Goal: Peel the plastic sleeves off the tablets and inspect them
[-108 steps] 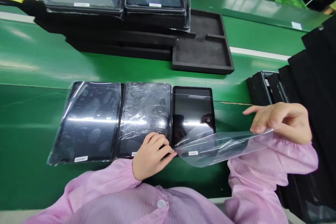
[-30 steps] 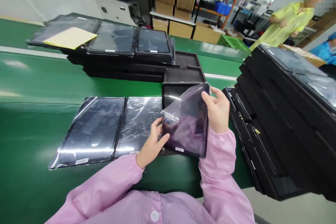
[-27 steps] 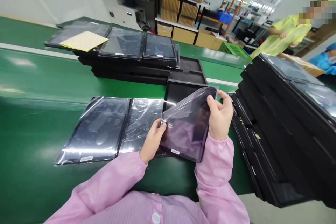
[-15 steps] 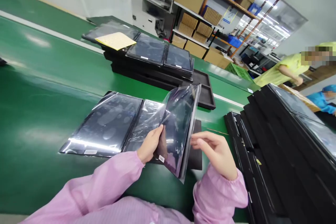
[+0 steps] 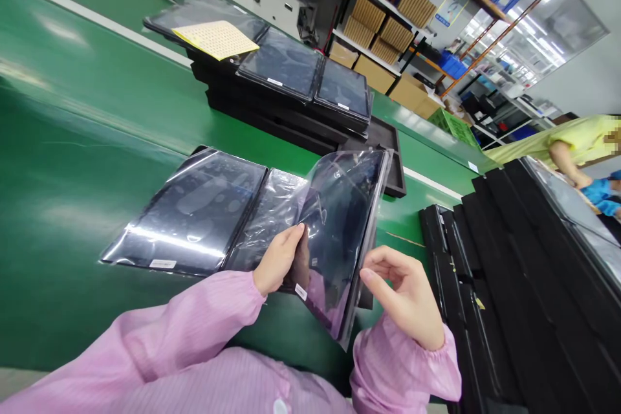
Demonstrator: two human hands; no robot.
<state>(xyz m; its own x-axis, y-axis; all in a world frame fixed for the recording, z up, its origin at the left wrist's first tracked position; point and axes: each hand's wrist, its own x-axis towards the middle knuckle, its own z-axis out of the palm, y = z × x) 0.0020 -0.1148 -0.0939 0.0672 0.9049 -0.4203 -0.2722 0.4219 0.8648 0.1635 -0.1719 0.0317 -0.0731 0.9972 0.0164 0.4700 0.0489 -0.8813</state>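
Head view: where was the tablet [image 5: 334,246] in relation to the fingers?

Above the counter [image 5: 68,220], toward its near edge, tilted up between the two hands; the left hand [image 5: 279,259] gripped its left edge, thumb against the front, the other fingers mostly hidden; its right edge ran just beside the fingertips of the right hand [image 5: 400,294].

Was that right hand gripping too?

I couldn't tell; its fingers were loosely curled, thumb and forefinger tips at the right margin of the clear film [image 5: 330,168], touching or nearly so; whether they pinched it did not show.

And the materials?

The tablet was a thin, dark rectangle, glassy as a mirror, with the pink of the sleeves [image 5: 208,310] reflected low on its face; a small white label [image 5: 301,292] sat near its lower left corner; the film bulged in a smooth curve at the upper left and overhung the right edge as a limp strip.

What else lay on the counter?

A shiny wrapped tablet [image 5: 194,207] lay flat to the left; beside it lay a more crinkled one [image 5: 264,217], partly behind the left hand; toward the far edge rose a pile of matte black trays [image 5: 272,119], topped with a yellow-edged paper sheet [image 5: 216,39] and more film-covered screens [image 5: 286,61]; to the right stood a taller black stack [image 5: 528,272], stepped like stairs.
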